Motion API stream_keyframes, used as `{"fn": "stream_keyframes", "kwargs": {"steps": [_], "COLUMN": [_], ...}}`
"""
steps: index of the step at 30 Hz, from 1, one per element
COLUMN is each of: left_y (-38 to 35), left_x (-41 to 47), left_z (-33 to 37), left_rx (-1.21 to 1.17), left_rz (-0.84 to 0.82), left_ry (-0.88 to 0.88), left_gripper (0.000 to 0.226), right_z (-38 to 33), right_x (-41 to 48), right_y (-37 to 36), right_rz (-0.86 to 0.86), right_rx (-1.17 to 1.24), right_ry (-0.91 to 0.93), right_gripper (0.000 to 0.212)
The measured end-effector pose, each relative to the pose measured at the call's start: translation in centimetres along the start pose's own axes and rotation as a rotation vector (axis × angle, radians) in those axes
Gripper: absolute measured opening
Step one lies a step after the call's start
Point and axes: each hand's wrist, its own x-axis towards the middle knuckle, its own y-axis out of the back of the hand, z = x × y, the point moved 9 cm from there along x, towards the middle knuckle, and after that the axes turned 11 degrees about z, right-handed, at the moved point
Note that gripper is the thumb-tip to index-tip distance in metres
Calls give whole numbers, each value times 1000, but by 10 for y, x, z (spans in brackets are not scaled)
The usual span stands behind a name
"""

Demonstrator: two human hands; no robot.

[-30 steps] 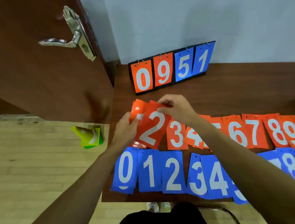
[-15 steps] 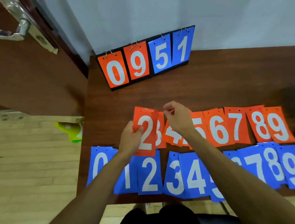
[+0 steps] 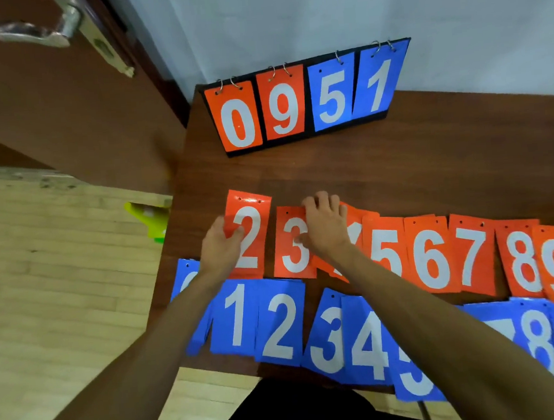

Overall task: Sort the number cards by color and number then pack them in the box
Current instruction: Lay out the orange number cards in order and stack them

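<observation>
While both forearms extend from the near edge, the dark wooden table [image 3: 398, 167] carries two rows of number cards, with a brown door [image 3: 46, 112] standing to its left. At the table's far edge a flip scoreboard [image 3: 307, 101] stands by the wall [image 3: 287, 16] and reads 0, 9, 5, 1. The blue row [image 3: 278, 325] lies nearest. Its 0 is mostly hidden by the left forearm [image 3: 147, 352], its 5 to 7 partly by the right forearm [image 3: 426, 314], and its 9 is cut off by the frame. The orange row [image 3: 431, 254] lies just beyond, reading 2 to 9. The left hand [image 3: 220, 247] grips the orange 2 card [image 3: 249, 235] at its left edge, thumb on the face. The right hand [image 3: 325, 229] lies bent over the orange 3 card [image 3: 291, 241] and covers most of the orange 4 card [image 3: 358, 223]; whether it pinches either cannot be told. A green object [image 3: 150, 219] shows partly past the table's left edge.
</observation>
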Motion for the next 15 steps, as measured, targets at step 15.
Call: {"fn": "stream_keyframes", "kwargs": {"steps": [15], "left_y": [59], "left_x": [-6], "left_z": [14], "left_rx": [-183], "left_rz": [26], "left_ry": [-82], "left_gripper": [35], "right_z": [-14], "right_x": [-14], "right_y": [89], "right_rz": [111], "right_rx": [646], "right_ry": [-184], "right_gripper": [17]}}
